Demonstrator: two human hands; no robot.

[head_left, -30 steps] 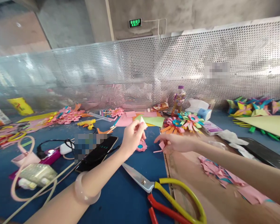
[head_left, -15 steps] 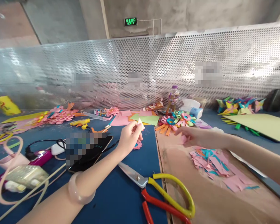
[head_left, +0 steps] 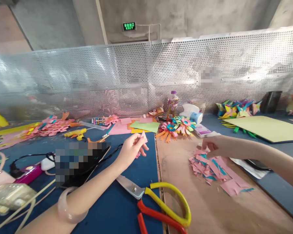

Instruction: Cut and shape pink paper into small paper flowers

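Note:
Between the fingertips of my left hand [head_left: 130,151] is a small folded piece of pink paper [head_left: 144,137], held up over the blue table. Below that hand a pink paper flower [head_left: 138,155] is mostly hidden. My right hand [head_left: 216,145] hangs over the far edge of a pile of pink and blue paper strips [head_left: 210,167]; its fingers point down, bent and apart, and I see nothing held in them. Whether they touch the strips is unclear. Large scissors [head_left: 146,191] with yellow and red handles lie spread below my left hand.
A phone [head_left: 88,165], cables and a purple power strip [head_left: 29,174] lie at left, near a yellow glue gun [head_left: 75,133]. Finished paper flowers [head_left: 177,126], a bottle [head_left: 173,105] and tissues [head_left: 195,116] stand behind. A perforated metal screen [head_left: 136,71] closes the back.
My right hand has moved right, to above the pile of paper strips. My left hand still holds the pink paper, its other fingers spread a little more. The view has turned slightly right.

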